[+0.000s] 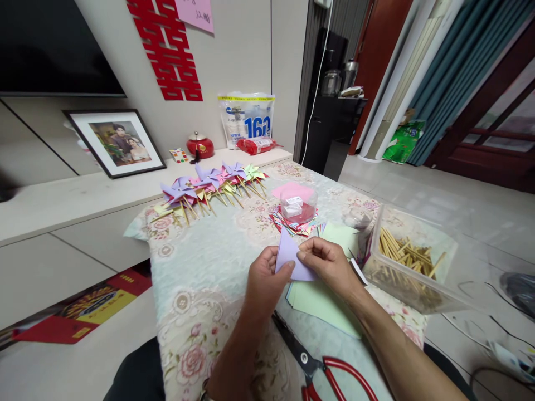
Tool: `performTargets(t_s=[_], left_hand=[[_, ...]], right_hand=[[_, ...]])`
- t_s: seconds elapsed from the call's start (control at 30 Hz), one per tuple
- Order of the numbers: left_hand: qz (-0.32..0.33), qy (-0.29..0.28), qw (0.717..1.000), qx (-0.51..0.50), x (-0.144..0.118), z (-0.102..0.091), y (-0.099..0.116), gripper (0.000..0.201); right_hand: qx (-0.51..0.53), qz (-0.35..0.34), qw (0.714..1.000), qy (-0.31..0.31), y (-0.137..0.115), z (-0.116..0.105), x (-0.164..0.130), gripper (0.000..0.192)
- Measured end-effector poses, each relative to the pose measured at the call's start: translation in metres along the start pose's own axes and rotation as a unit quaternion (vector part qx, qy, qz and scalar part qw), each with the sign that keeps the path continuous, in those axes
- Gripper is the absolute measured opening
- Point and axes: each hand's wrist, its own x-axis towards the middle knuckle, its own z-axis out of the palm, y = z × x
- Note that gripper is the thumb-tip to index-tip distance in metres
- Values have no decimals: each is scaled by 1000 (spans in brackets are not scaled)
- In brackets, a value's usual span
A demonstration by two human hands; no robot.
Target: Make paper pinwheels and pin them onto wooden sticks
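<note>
A purple sheet of paper (289, 252), folded into a triangle, is held up between both my hands over the table. My left hand (267, 273) pinches its left side, thumb in front. My right hand (328, 259) grips its right side between thumb and fingers. Beneath them lies a stack of light green paper (324, 305). Scissors with red handles (311, 359) rest on the cloth between my forearms, their blades partly hidden by my left arm. Just beyond the hands, a round clear container (307, 205) with small white pieces sits on patterned paper.
Finished paper pinwheels (209, 181) on sticks lie at the table's far left. A clear plastic box (384, 262) of wooden sticks stands at the right edge. Behind, a cabinet (83, 197) carries a framed photo (121, 142), a red jar (200, 146) and a bag of cups (246, 120).
</note>
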Motion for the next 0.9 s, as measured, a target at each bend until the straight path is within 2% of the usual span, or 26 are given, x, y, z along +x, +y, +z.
performTargets(t_s=[0.17, 0.37, 0.53, 0.77, 0.9], left_hand=[[20, -2, 1000, 15, 0, -2, 0, 32], [9, 36, 998, -42, -2, 3, 2, 30], [14, 37, 997, -67, -4, 4, 4, 26], [5, 23, 996, -82, -2, 1, 3, 26], [-10, 36, 996, -84, -3, 2, 2, 21]], right_hand=[[31, 24, 999, -4, 3, 0, 0, 16], [100, 48, 994, 16, 0, 2, 2, 15], [137, 54, 989, 11, 2, 3, 2, 16], [147, 69, 986, 40, 5, 5, 3, 14], [144, 50, 987, 45, 3, 6, 3, 9]])
